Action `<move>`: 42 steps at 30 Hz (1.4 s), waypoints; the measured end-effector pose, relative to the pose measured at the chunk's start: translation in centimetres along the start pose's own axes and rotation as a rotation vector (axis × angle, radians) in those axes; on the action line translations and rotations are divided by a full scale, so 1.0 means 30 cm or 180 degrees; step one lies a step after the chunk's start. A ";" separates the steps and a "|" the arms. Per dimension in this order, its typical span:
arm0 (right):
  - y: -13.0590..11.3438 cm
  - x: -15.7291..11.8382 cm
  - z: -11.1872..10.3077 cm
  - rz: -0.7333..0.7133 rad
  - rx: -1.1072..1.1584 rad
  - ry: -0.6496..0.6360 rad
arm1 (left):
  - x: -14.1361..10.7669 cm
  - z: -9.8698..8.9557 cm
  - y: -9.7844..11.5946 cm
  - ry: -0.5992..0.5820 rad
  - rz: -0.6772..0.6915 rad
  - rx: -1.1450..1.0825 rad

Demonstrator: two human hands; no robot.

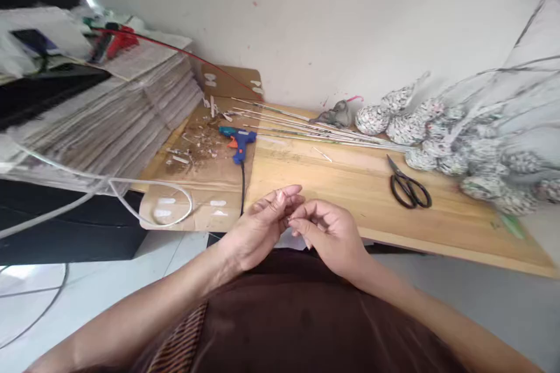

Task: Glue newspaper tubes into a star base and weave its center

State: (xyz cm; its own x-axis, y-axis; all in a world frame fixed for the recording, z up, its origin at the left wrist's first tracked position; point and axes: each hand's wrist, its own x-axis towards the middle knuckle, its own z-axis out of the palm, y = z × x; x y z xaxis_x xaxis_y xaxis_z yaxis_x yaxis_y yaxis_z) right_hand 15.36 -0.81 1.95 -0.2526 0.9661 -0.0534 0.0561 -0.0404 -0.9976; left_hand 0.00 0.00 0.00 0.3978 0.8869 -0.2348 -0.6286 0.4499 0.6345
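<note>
My left hand [269, 221] is over the table's front edge, palm turned up, its fingers loosely stretched out and not visibly wrapped round anything. Against its fingers, my right hand [330, 233] makes a pinch with thumb and forefinger; whatever lies between them is too small to make out. A blue glue gun [241, 141] with an orange trigger lies on a cardboard sheet [192, 213] beyond my left hand. Black-handled scissors [409, 183] rest, blades slightly apart, on the wooden table [345, 186] to the right. Thin rolled paper sticks [315, 129] lie behind.
Several woven paper balls [450, 140] with long stems fill the right side by the wall. A grey crumpled lump [336, 115] sits near them. Stacked paper [161, 93] stands at left, with a white cable [151, 182] looping before it. Paper scraps [179, 159] litter the cardboard.
</note>
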 end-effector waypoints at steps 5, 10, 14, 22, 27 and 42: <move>0.000 0.010 0.014 0.0057 0.0025 -0.0156 | 0.006 0.005 0.000 -0.0044 0.0021 0.0138; 0.014 0.002 0.016 -0.0234 -0.0317 -0.0057 | 0.009 0.010 -0.004 0.0084 0.0165 0.0205; 0.019 -0.009 0.008 -0.0512 -0.0609 -0.0153 | 0.009 0.008 0.000 0.0123 0.0222 0.0164; 0.005 -0.021 -0.038 -0.0500 -0.1101 -0.0236 | 0.011 -0.013 0.025 0.0073 0.0199 -0.0124; 0.006 -0.027 -0.037 -0.0536 -0.1329 -0.0103 | 0.009 -0.011 0.027 0.0038 0.0093 -0.0238; 0.004 0.019 -0.066 0.0137 0.0576 0.0019 | -0.001 -0.013 0.025 0.0311 0.0253 0.0411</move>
State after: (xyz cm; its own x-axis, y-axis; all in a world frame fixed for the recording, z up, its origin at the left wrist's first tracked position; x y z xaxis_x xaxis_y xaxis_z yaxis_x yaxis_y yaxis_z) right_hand 17.13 0.23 1.89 -0.2479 0.9640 -0.0964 -0.1082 -0.1264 -0.9861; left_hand -0.73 0.35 0.19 0.2794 0.9280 -0.2466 -0.5620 0.3663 0.7416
